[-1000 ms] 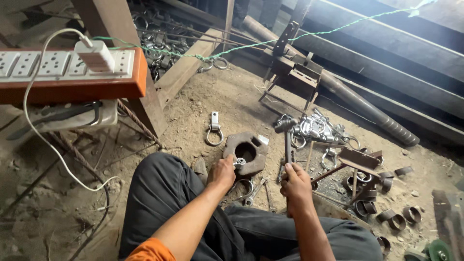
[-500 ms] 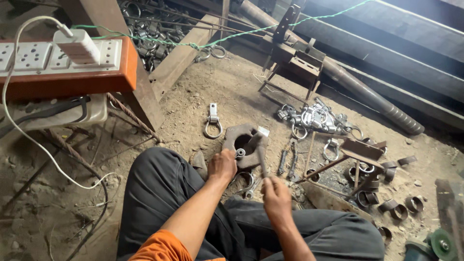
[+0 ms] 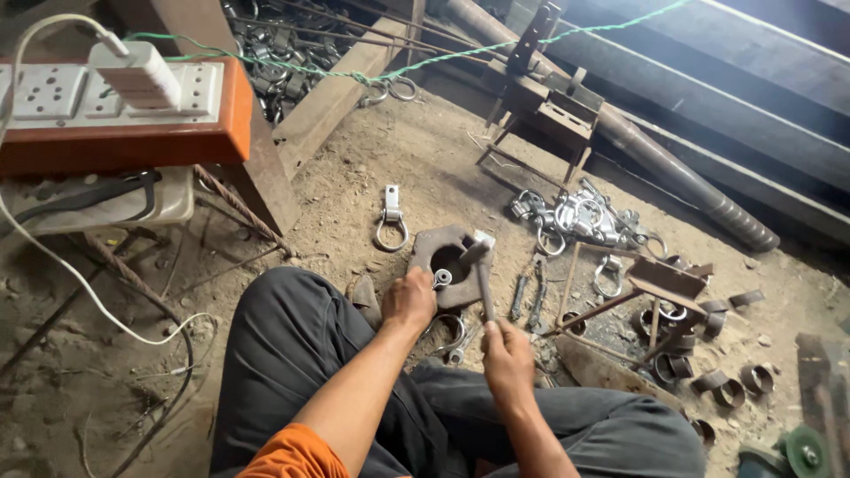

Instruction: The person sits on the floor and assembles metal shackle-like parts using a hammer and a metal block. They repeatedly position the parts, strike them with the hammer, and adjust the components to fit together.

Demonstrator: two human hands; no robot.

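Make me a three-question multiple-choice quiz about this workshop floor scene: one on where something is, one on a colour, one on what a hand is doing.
1. Where does the head of the hammer sit?
A. Over the thick metal block with a hole
B. On the power strip
C. Inside the long pipe

2. What colour is the board under the white power strip?
A. Blue
B. Orange-red
C. Yellow

3. What is the right hand doing?
A. Lying open on the dirt
B. Gripping the hammer's handle
C. Holding a plug

Answers:
1 A: the hammer head is at the block's upper right edge, beside the hole.
2 B: the board's front edge shows orange-red.
3 B: the fingers close round the lower end of the handle, while the left hand rests at the block by a small ring-shaped piece.
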